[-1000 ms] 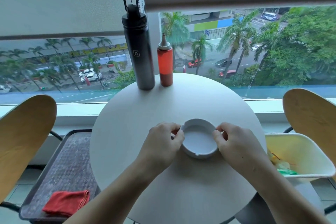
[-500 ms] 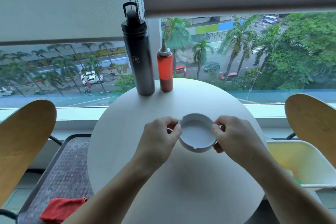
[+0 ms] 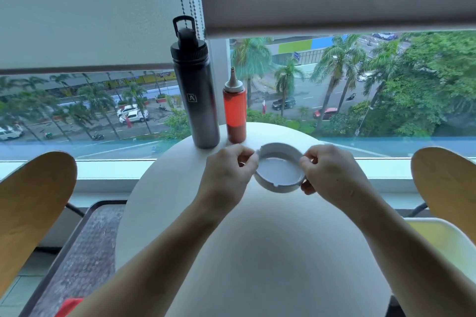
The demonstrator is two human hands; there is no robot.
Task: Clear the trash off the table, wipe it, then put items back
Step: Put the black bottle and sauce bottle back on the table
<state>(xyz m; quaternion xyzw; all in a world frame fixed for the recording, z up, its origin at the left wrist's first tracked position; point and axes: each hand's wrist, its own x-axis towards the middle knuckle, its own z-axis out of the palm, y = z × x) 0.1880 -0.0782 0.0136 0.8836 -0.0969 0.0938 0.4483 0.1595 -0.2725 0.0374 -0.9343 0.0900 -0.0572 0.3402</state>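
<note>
Table layout before you.
Your ashtray (image 3: pixel 279 171) sits mid-table (image 3: pixel 270 252); flask (image 3: pixel 194 100) and sauce bottle (image 3: pixel 234 110) stand behind it, flask leftmost.

1. Far edge of the round table (image 3: pixel 159 213): black flask (image 3: pixel 195 100) and red squeeze bottle (image 3: pixel 235 113) stand upright, just beside each other, blocking that stretch.
2. White ashtray (image 3: pixel 279 171) sits near both, in front of the red bottle, pinched by left hand (image 3: pixel 226 175) and right hand (image 3: pixel 332 175); little gap behind it.
3. Far right of the tabletop, right of the red bottle: bare.
4. Near half: bare surface, crossed by both forearms.
5. Sides: wooden chair backs (image 3: pixel 31 211) flank the table; dark tray (image 3: pixel 85 252) low left, pale bin (image 3: pixel 438 237) low right.
</note>
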